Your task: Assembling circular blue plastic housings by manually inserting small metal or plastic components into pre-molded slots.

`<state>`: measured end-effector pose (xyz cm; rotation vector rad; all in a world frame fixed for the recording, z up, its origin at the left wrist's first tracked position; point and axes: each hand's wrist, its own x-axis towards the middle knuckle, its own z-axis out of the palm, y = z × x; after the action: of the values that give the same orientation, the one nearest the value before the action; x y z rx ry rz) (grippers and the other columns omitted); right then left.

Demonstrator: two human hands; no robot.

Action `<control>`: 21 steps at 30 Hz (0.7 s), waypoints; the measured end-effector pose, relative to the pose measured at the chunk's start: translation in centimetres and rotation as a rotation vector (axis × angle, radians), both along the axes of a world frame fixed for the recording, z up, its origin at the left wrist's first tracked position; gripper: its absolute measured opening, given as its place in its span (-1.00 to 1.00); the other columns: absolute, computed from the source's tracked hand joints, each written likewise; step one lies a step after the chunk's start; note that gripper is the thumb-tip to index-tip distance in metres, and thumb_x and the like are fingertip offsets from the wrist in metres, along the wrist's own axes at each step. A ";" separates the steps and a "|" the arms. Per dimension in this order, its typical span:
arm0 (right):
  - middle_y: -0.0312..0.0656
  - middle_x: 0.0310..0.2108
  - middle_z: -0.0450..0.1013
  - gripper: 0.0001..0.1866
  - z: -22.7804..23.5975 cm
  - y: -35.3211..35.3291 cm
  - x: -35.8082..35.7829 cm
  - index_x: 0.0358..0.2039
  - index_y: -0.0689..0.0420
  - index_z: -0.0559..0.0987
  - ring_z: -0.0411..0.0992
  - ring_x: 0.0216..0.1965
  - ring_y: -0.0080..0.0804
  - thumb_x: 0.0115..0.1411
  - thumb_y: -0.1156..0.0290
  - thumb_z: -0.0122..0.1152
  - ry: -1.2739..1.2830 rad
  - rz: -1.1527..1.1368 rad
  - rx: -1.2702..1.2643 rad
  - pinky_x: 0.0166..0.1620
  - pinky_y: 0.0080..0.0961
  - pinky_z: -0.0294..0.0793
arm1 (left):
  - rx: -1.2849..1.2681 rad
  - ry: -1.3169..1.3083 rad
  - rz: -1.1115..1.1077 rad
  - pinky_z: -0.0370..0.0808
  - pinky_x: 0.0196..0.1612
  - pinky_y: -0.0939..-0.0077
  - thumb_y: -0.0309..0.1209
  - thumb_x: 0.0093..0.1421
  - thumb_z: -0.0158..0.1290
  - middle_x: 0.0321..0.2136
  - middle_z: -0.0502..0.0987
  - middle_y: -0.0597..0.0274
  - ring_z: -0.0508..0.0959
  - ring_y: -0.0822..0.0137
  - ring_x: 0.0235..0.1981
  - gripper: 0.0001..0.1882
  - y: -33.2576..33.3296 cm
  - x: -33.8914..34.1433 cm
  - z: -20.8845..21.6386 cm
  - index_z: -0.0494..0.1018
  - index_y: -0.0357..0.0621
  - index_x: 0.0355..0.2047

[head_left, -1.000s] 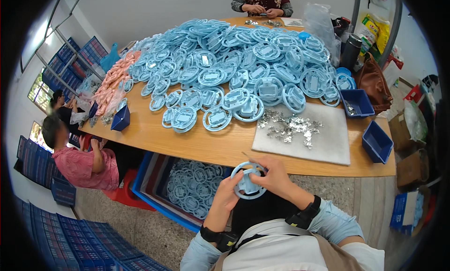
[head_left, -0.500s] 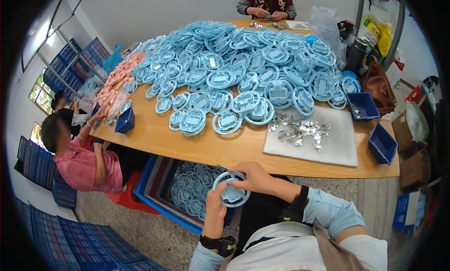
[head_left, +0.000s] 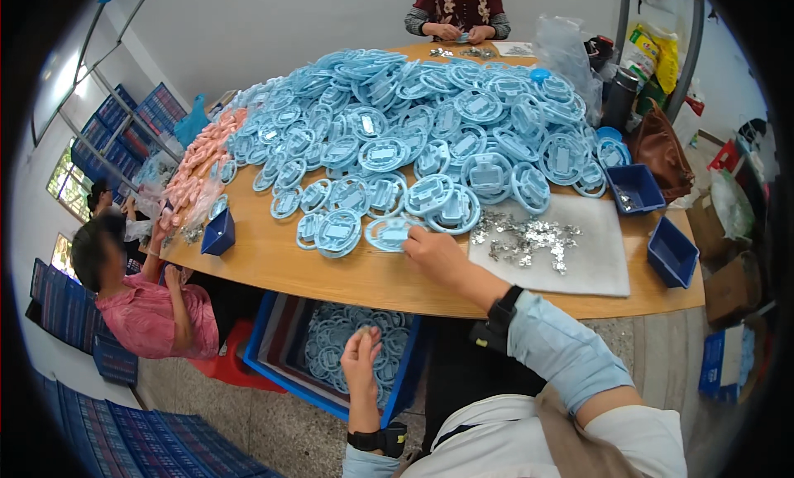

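Observation:
My right hand [head_left: 432, 248] reaches over the wooden table's [head_left: 347, 275] near edge, and its fingers close on the rim of a light blue round plastic part [head_left: 389, 232] at the foot of a big heap of the same parts [head_left: 430, 122]. Below the table, my left hand [head_left: 361, 356] hangs with fingers loosely apart and nothing in it. It is just above a blue crate [head_left: 277, 337] on the floor that holds several more blue round parts [head_left: 331, 350].
A white mat [head_left: 591, 259] with small shiny metal pieces [head_left: 525, 238] lies right of my hand, with small blue bins [head_left: 633, 188] [head_left: 672, 250] beyond. Pink parts [head_left: 203, 160] lie far left. A person in pink [head_left: 141, 300] sits left; another person [head_left: 459, 11] works opposite. A brown bag [head_left: 657, 151] stands right.
Both hands held one blue round part in front of me. Now that part is gone from them; my left hand is empty over the crate and my right has reached to the table.

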<state>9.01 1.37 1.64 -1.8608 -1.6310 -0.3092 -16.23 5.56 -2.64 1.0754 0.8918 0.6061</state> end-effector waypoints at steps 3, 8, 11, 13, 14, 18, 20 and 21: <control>-0.25 -0.65 0.31 -0.88 1.2 -3.8 -4.0 -0.56 0.18 0.51 0.28 -0.67 -0.50 -0.06 0.43 0.25 0.590 0.032 0.255 -0.61 -0.54 0.21 | 0.200 -0.158 -0.026 0.31 0.05 0.40 -0.33 0.16 0.02 -0.01 0.34 0.02 0.38 0.24 0.00 -0.47 -1.3 3.0 1.6 0.15 -0.30 0.08; -0.45 -0.71 0.27 -0.79 1.3 -10.0 -6.5 -0.56 0.22 0.55 0.16 -0.66 -0.75 0.03 0.32 0.26 1.620 0.050 -0.035 -0.62 -0.69 0.11 | -0.162 -0.566 -0.084 0.40 -0.03 0.33 -0.48 0.15 -0.01 -0.14 0.41 0.15 0.46 0.29 -0.13 -0.58 -3.5 7.4 2.7 0.20 -0.23 0.02; -0.40 -0.69 0.32 -0.79 -0.3 -11.5 -4.5 -0.55 0.23 0.54 0.20 -0.66 -0.71 0.03 0.33 0.25 1.462 -0.012 0.000 -0.59 -0.69 0.17 | -0.289 -0.584 -0.091 0.48 -0.14 0.39 -0.48 0.15 0.00 -0.21 0.45 0.17 0.49 0.33 -0.20 -0.66 -4.2 9.8 3.0 0.27 -0.20 -0.06; -0.27 -0.65 0.37 -0.81 -0.4 -12.1 -1.9 -0.53 0.25 0.53 0.29 -0.63 -0.52 0.00 0.36 0.22 1.022 -0.143 0.081 -0.55 -0.57 0.27 | -0.296 -0.501 -0.123 0.52 -0.24 0.47 -0.49 0.14 0.02 -0.25 0.47 0.19 0.52 0.37 -0.25 -0.71 -4.2 10.5 2.8 0.32 -0.22 -0.12; -0.17 -0.61 0.40 -0.82 -0.1 -12.3 -0.3 -0.51 0.26 0.53 0.36 -0.61 -0.36 -0.02 0.38 0.20 0.708 -0.234 0.133 -0.52 -0.45 0.33 | -0.308 -0.469 -0.147 0.52 -0.25 0.47 -0.48 0.13 0.02 -0.26 0.47 0.19 0.52 0.37 -0.26 -0.71 -4.1 10.7 2.6 0.32 -0.22 -0.12; -0.04 -0.48 0.38 -0.88 -0.4 -13.1 3.3 -0.57 0.22 0.49 0.42 -0.49 -0.08 -0.05 0.42 0.12 0.265 -0.400 -0.098 -0.42 -0.27 0.42 | -0.355 -0.395 -0.214 0.52 -0.22 0.41 -0.45 0.14 0.00 -0.23 0.46 0.14 0.52 0.33 -0.24 -0.70 -3.9 11.2 1.7 0.30 -0.23 -0.10; -0.05 -0.48 0.38 -0.87 -0.4 -12.8 3.4 -0.59 0.21 0.49 0.42 -0.47 -0.07 -0.04 0.41 0.10 0.232 -0.423 -0.173 -0.39 -0.24 0.43 | -0.367 -0.389 -0.228 0.51 -0.19 0.38 -0.44 0.15 -0.03 -0.21 0.45 0.12 0.51 0.31 -0.22 -0.68 -3.9 11.1 1.8 0.29 -0.23 -0.08; -0.06 -0.48 0.38 -0.87 -0.6 -12.4 3.4 -0.59 0.20 0.48 0.42 -0.47 -0.07 -0.05 0.40 0.10 0.224 -0.426 -0.186 -0.38 -0.24 0.43 | -0.371 -0.387 -0.243 0.51 -0.19 0.39 -0.44 0.15 -0.03 -0.22 0.45 0.12 0.52 0.31 -0.23 -0.68 -4.0 11.1 2.1 0.29 -0.23 -0.08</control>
<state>12.45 -11.03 1.03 -2.2899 -1.1393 -0.1211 -5.10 1.59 -0.53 0.6850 0.4995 0.4052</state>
